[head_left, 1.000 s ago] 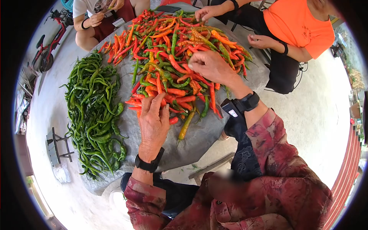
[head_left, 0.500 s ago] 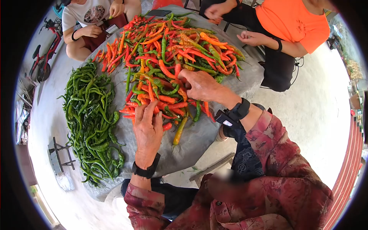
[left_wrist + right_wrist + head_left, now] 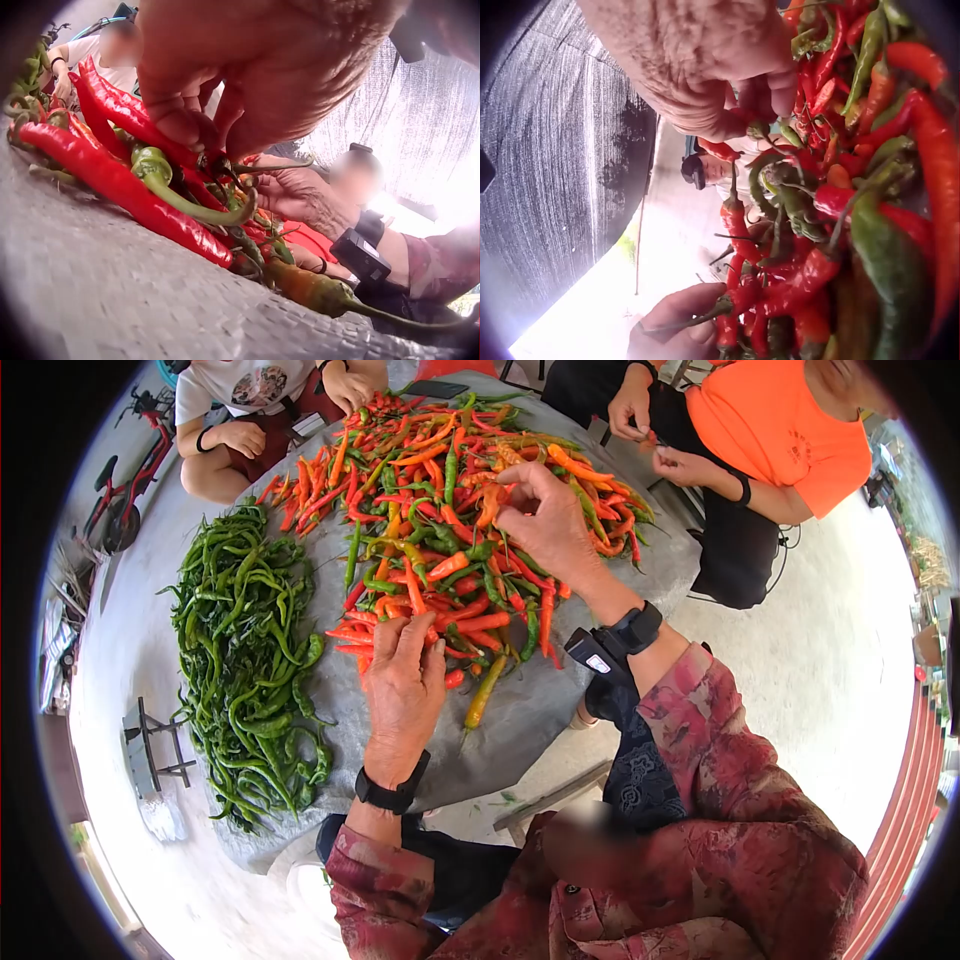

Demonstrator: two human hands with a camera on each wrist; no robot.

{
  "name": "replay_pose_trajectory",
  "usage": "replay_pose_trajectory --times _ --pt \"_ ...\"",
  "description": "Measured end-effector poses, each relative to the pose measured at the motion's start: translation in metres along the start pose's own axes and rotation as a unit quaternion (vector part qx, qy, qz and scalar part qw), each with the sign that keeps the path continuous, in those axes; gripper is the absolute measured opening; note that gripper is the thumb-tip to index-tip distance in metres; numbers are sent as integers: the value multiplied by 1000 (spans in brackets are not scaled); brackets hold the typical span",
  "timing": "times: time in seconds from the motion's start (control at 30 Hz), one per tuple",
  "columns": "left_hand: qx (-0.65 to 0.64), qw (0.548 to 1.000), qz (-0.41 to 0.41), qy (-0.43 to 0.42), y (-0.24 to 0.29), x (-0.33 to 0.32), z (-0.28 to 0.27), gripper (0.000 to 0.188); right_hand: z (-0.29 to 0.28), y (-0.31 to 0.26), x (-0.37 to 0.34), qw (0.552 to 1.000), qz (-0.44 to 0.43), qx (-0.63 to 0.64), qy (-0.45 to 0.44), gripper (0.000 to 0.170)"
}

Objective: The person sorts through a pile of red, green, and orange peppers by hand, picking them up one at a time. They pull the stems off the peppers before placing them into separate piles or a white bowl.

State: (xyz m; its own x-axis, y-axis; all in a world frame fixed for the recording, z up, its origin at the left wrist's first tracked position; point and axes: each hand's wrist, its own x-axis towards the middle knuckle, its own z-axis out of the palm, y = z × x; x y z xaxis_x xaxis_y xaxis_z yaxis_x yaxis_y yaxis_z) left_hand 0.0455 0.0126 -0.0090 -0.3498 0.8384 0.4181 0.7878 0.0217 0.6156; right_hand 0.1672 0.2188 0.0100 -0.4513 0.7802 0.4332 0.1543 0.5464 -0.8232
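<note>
A heap of red, orange and green chili peppers (image 3: 460, 565) lies across the middle of the cloth-covered surface. At its near edge, my left hand (image 3: 403, 678) pinches a red chili pepper (image 3: 116, 97) close to its stem end, fingertips pointing down into the heap. My right hand (image 3: 553, 530) is over the right side of the heap, thumb and forefinger pinching an orange-red chili pepper (image 3: 488, 506). In the right wrist view, this right hand (image 3: 712, 67) covers most of that pepper, and a stem shows below the fingertips.
A long pile of green peppers (image 3: 245, 670) lies on the left of the grey cloth (image 3: 420, 775). One yellowish pepper (image 3: 485, 692) sits apart near the front. Across the surface are a person in white (image 3: 225, 385), a person in orange (image 3: 770, 430) and a dark phone (image 3: 435, 389).
My right hand dips toward the middle of the heap, then comes back up and right with an orange-red chili pepper. The left hand stays near the front edge. The person in orange draws both hands together.
</note>
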Motion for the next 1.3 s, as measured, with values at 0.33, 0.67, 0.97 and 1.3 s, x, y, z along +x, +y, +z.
replay_pose_trajectory --times 0.33,0.67,0.97,1.3 --pt "-22 1000 -5 3 -2 1 2 27 6 -4 -4 952 136 236 -142 22" --pt "1 1000 7 -4 -1 0 1 28 -16 -1 -7 985 64 10 -159 18" --pt "-18 1000 -14 -11 4 0 1 31 -19 11 -19 967 -75 -127 -209 12" --pt "10 1000 6 -26 3 0 1 28 -11 4 -15 959 -169 -196 -112 13"
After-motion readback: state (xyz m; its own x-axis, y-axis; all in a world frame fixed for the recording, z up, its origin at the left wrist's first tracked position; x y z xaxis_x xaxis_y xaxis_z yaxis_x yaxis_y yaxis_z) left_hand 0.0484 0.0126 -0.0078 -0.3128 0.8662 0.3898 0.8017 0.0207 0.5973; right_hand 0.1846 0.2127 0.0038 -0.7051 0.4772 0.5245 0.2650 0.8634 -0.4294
